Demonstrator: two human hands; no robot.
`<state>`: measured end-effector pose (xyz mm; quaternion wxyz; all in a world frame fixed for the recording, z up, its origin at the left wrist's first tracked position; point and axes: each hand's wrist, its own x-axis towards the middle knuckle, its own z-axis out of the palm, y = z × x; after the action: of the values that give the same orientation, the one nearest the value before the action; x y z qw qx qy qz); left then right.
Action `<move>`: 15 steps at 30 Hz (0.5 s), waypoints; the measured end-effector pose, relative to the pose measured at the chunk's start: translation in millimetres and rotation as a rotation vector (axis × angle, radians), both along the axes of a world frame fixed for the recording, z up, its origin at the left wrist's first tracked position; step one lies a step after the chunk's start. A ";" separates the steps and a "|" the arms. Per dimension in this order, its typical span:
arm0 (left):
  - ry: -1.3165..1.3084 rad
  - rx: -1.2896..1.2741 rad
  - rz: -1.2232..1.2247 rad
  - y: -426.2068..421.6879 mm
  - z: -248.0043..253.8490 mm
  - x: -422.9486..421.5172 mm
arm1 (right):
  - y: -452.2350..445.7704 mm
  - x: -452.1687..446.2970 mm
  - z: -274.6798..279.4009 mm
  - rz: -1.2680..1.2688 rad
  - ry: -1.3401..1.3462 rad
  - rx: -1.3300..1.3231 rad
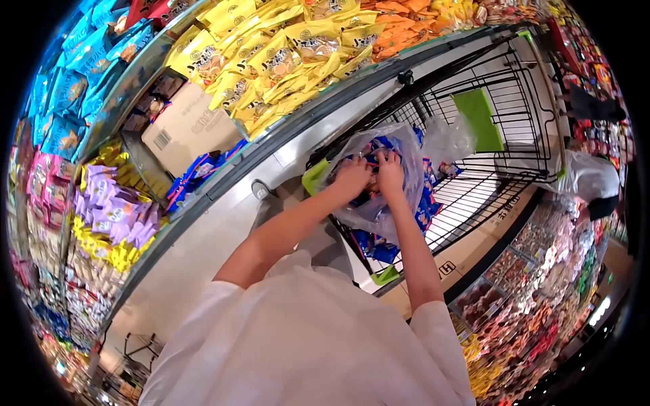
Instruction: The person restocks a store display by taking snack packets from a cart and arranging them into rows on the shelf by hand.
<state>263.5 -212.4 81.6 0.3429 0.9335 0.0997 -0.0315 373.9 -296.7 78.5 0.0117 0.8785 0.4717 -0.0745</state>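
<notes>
A clear plastic bag (357,215) stands with its mouth open in the shopping cart (497,183), filled with blue snack packets (383,143). Both hands are inside the bag's mouth, side by side. My left hand (353,177) has its fingers curled onto the packets at the bag's left side. Just beside it, my right hand (390,173) is closed over packets near the middle. The undersides of the fingers are hidden, so how many packets each holds does not show. More blue packets lie in the cart around and below the bag.
A crumpled clear bag (450,141) lies further along the cart, near a green panel (479,120). Shelf bins ahead hold yellow snack bags (277,59) and a cardboard box (188,130). Purple packets (112,206) fill a bin at left. Bulk goods (521,271) line the right.
</notes>
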 end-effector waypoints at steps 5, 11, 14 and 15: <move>0.458 -0.066 0.348 4.7 -56.6 21.5 | 5.5 27.0 -25.6 -0.099 0.128 -0.081; 0.270 0.132 0.221 -1.9 -26.9 -1.2 | -14.0 -6.5 67.0 -0.239 0.492 0.376; 0.189 0.247 0.207 -3.6 41.7 -6.6 | -38.3 -30.2 123.0 -0.282 0.582 0.613; 0.140 0.157 0.234 -3.7 61.1 -16.7 | -47.3 -36.3 134.1 -0.315 0.568 0.684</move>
<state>246.8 -216.1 142.6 0.2623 0.9351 0.2335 -0.0486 337.6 -344.0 212.6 -0.4193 0.8377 0.3148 -0.1531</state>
